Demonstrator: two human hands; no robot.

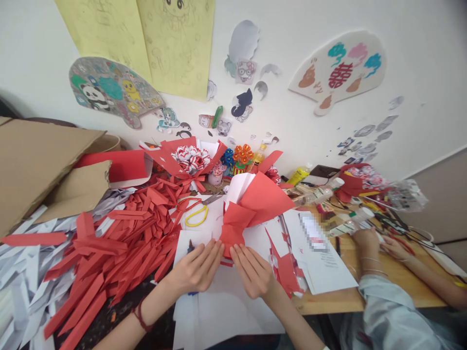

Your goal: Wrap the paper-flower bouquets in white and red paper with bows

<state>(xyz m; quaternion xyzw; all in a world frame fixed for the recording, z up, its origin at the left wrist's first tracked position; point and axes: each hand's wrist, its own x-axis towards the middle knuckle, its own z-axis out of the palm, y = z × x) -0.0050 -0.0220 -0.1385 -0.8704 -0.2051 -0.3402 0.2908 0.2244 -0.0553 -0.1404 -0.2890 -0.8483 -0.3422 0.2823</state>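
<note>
Where two hands (199, 267) (254, 272), one wrapper (237, 218).

The only view looks from the person's head, forward and down onto the surface (328, 305). It is near the left hand (198, 267) and right hand (254, 271), facing the white wall (277, 24).

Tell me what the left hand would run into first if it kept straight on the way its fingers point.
The red paper wrap, near its lower end. The left hand appears to be touching its edge, so there seems to be no gap, though exact contact is hard to judge.
</note>
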